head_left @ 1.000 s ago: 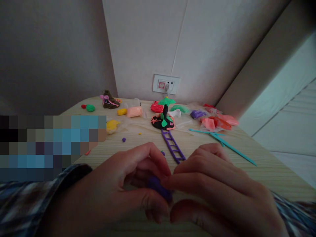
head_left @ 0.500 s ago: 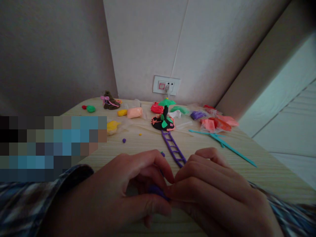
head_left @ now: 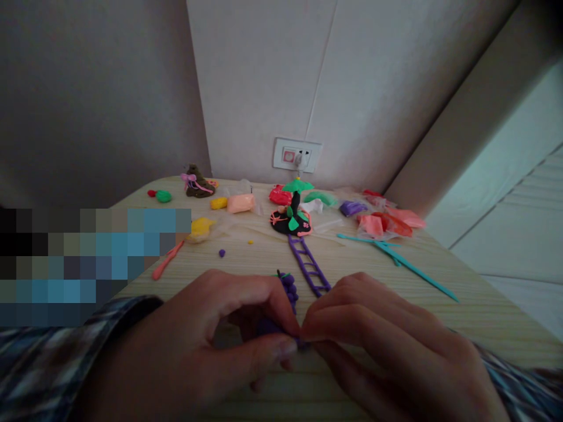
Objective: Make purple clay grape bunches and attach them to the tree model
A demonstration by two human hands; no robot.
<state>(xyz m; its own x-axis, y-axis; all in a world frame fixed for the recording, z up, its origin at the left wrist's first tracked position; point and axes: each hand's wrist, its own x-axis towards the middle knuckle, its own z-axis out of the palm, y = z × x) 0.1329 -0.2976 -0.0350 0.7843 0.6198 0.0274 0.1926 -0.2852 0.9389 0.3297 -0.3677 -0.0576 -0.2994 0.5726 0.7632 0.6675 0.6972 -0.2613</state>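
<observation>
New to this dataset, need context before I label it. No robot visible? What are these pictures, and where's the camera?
Right, no robot: just a person's bare hands. Every picture comes from one camera worn on their head, looking forward and down.

The left hand holds a purple lump, apparently modelling clay. The right hand has its fingertips at the lump's near end; whether they grip it is hard to tell.

On the wooden table, just beyond the hands, are a grape-like purple cluster and a purple ladder shape. The ladder's far end meets a black base with green leaf shapes. Teal sticks lie to the right. The block at left is pixelated, so unreadable.
</observation>
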